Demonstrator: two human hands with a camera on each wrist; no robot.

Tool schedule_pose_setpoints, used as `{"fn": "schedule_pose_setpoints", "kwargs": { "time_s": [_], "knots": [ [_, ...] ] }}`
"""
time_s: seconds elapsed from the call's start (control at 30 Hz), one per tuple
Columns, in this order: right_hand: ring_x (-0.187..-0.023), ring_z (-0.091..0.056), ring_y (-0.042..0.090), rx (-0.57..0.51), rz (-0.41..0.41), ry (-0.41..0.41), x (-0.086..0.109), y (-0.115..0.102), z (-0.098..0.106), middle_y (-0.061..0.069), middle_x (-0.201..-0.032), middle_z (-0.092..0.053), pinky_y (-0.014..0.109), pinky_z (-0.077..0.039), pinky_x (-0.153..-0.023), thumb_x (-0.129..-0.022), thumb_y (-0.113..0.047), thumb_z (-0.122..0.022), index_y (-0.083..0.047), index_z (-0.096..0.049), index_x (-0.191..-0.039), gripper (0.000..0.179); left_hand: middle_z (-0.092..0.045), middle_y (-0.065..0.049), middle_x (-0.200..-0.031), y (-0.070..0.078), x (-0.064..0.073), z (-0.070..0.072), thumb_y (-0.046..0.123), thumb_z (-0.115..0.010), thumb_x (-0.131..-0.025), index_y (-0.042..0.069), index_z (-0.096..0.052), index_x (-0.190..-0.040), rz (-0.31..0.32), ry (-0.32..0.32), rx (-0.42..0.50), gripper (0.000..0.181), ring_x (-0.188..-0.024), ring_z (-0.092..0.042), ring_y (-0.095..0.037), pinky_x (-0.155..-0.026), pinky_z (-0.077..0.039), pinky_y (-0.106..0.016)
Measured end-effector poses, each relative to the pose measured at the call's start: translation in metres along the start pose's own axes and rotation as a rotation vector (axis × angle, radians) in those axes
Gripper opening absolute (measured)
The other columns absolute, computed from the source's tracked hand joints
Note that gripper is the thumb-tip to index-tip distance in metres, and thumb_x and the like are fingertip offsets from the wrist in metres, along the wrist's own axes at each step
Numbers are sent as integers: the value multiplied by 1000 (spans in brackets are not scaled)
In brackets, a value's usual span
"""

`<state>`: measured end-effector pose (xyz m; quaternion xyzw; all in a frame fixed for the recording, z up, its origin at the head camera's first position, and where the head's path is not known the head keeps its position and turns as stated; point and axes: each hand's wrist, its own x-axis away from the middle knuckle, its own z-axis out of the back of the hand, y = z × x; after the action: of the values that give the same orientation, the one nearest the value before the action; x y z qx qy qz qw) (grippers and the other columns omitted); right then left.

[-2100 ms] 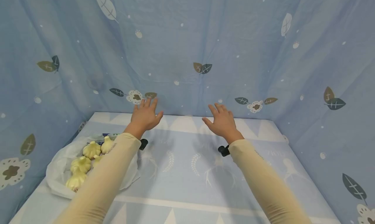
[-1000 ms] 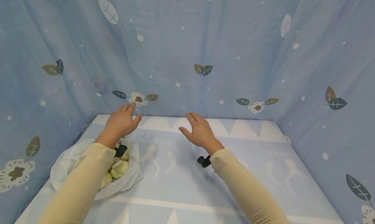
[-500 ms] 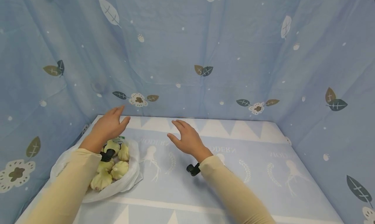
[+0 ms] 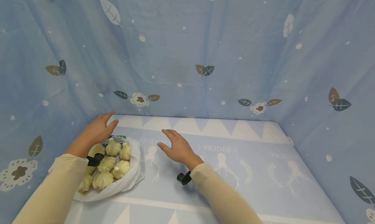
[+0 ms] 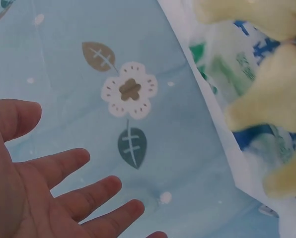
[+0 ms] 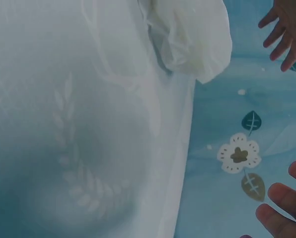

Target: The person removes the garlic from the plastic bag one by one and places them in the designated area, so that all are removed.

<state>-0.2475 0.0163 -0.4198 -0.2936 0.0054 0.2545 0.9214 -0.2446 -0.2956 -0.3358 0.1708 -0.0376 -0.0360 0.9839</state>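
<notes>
Several pale yellow garlic bulbs (image 4: pixel 103 179) lie in a white plastic bag (image 4: pixel 134 172) at the left of the table. Above the bag's far left part hovers my left hand (image 4: pixel 94 132), its fingers spread and holding nothing. The left wrist view has that hand (image 5: pixel 43 198) palm up to the camera, apart from the bulbs. To the right of the bag my right hand (image 4: pixel 179 149) hangs over the table with relaxed fingers and nothing in it. Only some fingertips of the right hand (image 6: pixel 287 208) show in the right wrist view. My left forearm hides part of the bag.
A pale blue and white patterned cloth (image 4: pixel 234 175) covers the table. Blue curtains (image 4: pixel 187 48) with leaf and flower prints rise behind and at both sides. Small black cameras sit under both wrists.
Both hands have moved left and somewhat nearer. The left one went from beyond the bag to its far left side, uncovering more garlic bulbs. The right one came closer to the bag.
</notes>
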Motion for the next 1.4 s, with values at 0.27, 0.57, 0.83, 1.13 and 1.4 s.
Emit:
{"fn": "schedule_pose_setpoints", "kwargs": {
  "time_s": [0.27,0.57,0.83,1.13,1.4],
  "knots": [
    [-140,-40,21,2,31,-33,2,-7,-15,-1,-155,-37,43,-38,-113,-97,-59,-42,-27,-33,-152,64,-12,-40,-152,-24,9,1,56,-15,-102,-5,-9,-153,37,-37,89,80,-135,-17,-61,-103,-22,-74],
    [-140,-41,21,-49,12,-86,5,-22,-39,-1,-154,-38,43,-39,-112,-96,-62,-41,-28,-30,-153,67,-13,-41,-150,-52,19,-1,59,-13,-100,-5,-11,-152,101,-68,119,83,-131,-20,-63,-99,-25,-75],
    [-139,-41,19,-112,-7,-129,9,-41,-61,-4,-153,-39,40,-40,-111,-96,-59,-44,-31,-29,-153,65,-23,-43,-146,-75,29,-7,54,-16,-103,-7,-18,-150,84,-34,143,77,-126,-32,-61,-91,-36,-71],
    [-132,-49,18,-199,9,-161,5,-40,-76,-3,-149,-44,35,-47,-104,-97,-58,-44,-27,-29,-153,66,-19,-41,-149,-101,34,-16,50,-18,-104,-4,-20,-152,63,8,180,72,-128,-26,-63,-92,-32,-74],
    [-132,-51,18,-425,-69,-217,4,-43,-82,2,-148,-47,33,-48,-103,-96,-55,-48,-33,-24,-154,67,-26,-43,-144,-122,39,-24,42,-17,-105,-6,-25,-149,95,38,157,66,-124,-31,-63,-89,-36,-72]
  ]
}}
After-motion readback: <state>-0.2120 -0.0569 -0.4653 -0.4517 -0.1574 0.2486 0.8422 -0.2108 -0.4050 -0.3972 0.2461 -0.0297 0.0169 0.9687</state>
